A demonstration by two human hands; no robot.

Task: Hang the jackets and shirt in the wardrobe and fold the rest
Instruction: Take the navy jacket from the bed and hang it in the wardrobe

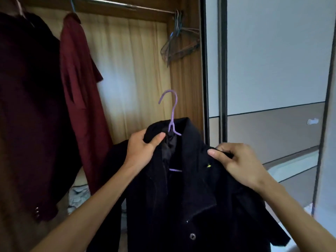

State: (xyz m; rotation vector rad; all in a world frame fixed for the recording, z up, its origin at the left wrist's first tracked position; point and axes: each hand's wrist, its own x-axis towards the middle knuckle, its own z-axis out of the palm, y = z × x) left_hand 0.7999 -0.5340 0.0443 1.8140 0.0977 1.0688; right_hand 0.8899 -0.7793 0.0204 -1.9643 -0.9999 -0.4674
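Wardrobe rail (pixel 127 5): two garments hung. We grip black jacket (pixel 190 197) collar with left hand (pixel 143 148); right hand (pixel 236 160) fingers pinch shoulder, seating it on purple hanger (pixel 171 113).

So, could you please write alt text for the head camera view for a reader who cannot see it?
A person's left hand and right hand hold a black jacket on a purple hanger before an open wardrobe. On the rail hang a dark maroon jacket, a red shirt and a bunch of empty hangers.
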